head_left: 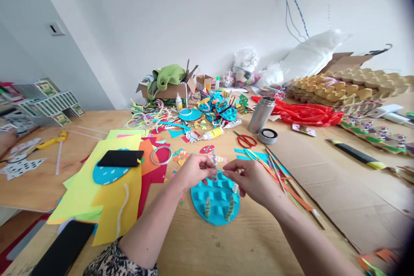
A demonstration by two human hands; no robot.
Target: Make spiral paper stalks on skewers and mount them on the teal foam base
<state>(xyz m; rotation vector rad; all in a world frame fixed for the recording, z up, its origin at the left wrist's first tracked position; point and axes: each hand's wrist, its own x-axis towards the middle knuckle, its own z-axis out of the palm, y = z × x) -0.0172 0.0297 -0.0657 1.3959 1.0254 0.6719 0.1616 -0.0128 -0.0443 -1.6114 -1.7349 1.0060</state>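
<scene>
A round blue paper disc (215,217) lies on the table in front of me, with rows of folded blue strips raised on it. Two greenish twisted pieces (207,207) stand on its near half. My left hand (199,170) is over its far left edge, thumb and fingers closed on a grey twisted strip (214,159) held upright. My right hand (247,179) is over the far right side, thumb and forefinger pinched together; whatever is between them is too small to make out. Another pale twisted piece (235,188) shows just below the right hand, partly covered by it.
Red-handled scissors (246,140), a metal flask (261,114) and a yellow-white glue bottle (212,133) are beyond my hands. A cardboard sheet (323,177) lies right. Coloured paper (106,194) and a black phone (120,158) lie left. A hand (7,140) shows at far left.
</scene>
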